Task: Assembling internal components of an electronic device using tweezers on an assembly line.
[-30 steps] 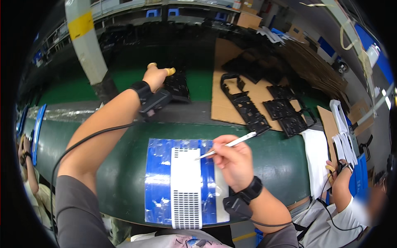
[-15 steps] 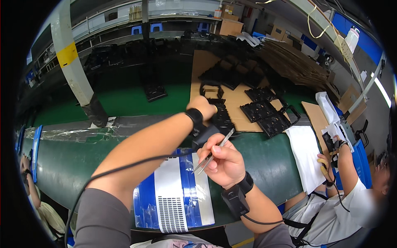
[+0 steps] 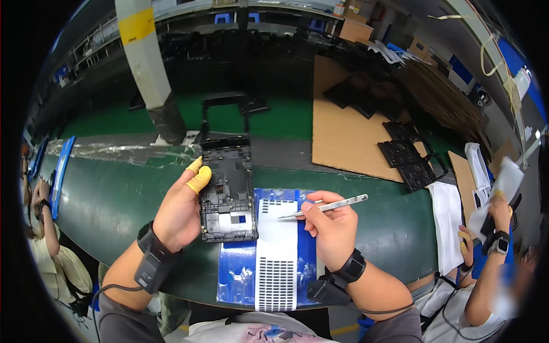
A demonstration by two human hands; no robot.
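My left hand [image 3: 180,214] grips a black plastic housing [image 3: 227,183] by its left side, thumb and a finger in yellow finger cots. The housing is held up over the bench, with circuit-like parts, a silvery patch near its lower end and a frame-like handle standing from its top. Pinched in my right hand [image 3: 334,228] is a pair of metal tweezers [image 3: 337,204], their tips pointing left over a white sheet [image 3: 277,243]. Rows of small black rectangular stickers cover parts of that sheet. Under it lies a blue board [image 3: 237,277] with clear tape.
More black housings [image 3: 409,157] lie on a cardboard sheet [image 3: 343,137] at the far right. A grey post [image 3: 146,68] stands at the bench's [image 3: 114,211] far edge. White cloth-like sheets [image 3: 449,223] lie at the right, beside a co-worker's hands [image 3: 466,243]. Another person works at far left.
My left hand has come back from the cardboard with the black housing in it. My right hand has turned the tweezers so their tips lie over the sticker sheet. The view has shifted.
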